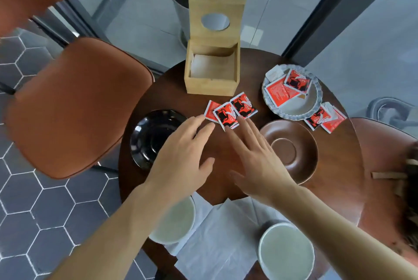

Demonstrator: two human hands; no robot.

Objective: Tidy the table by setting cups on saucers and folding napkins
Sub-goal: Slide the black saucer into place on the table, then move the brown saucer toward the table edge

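Head view: both forearms reach forward over the round desk [334, 166]. The left hand [183, 155] and right hand [257, 159] lie palm-down, fingers straight and apart, fingertips at red sachets [230, 111]. 2 cups [286, 250] sit on unfolded napkins [217, 241]; both saucers [291, 150] are bare.

— Where is there open counter [334, 162]?

— A bare strip down the middle, between the black saucer [153, 137] and the brown saucer [291, 150], though both hands fill it: left hand [183, 162], right hand [260, 164].

— What blocks the far side?

— The wooden box [211, 73], lid upright, with red packets [230, 111] lying just before it. The white dish [291, 94] crowds the right.

— And the near edge?

— Two cups [286, 250] on a napkin [217, 239].
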